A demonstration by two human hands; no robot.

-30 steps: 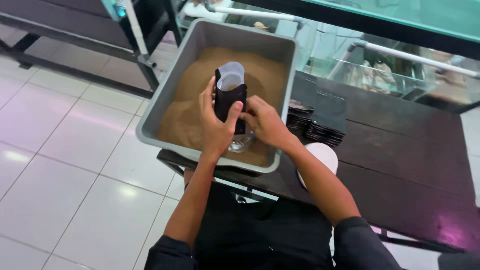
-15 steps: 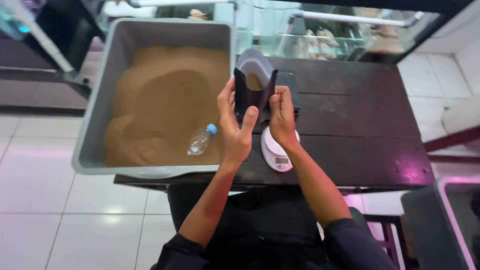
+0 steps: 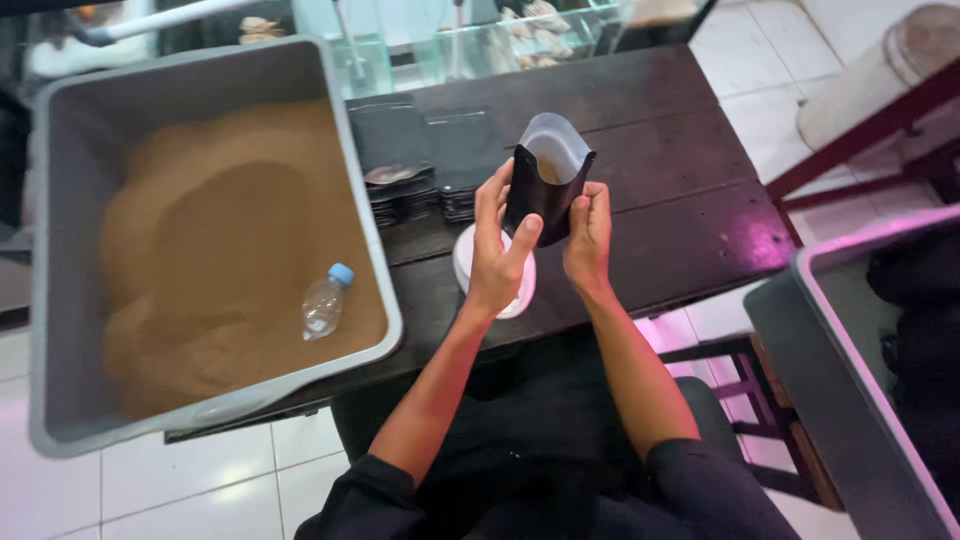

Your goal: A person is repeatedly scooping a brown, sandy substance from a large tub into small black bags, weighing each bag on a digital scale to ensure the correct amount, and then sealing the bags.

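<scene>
Both hands hold a black stand-up pouch (image 3: 545,185) with an open silver-lined mouth; brown powder shows inside. My left hand (image 3: 498,250) grips its left edge, thumb across the front. My right hand (image 3: 588,235) pinches the lower right side. The pouch hangs just above a small white scale (image 3: 468,262) on the dark wooden table (image 3: 660,150). To the left stands a large grey tub (image 3: 60,130) full of brown powder, with a small plastic bottle (image 3: 325,300) with a blue cap lying on the powder.
Stacks of empty black pouches (image 3: 410,185) lie on the table behind the scale. Another grey tub (image 3: 850,370) sits at the right. A glass case (image 3: 480,35) stands behind the table. White tiled floor lies around.
The pouch has been carried rightwards out of the powder tub and over the table, now above the scale. The bottle was left lying in the powder.
</scene>
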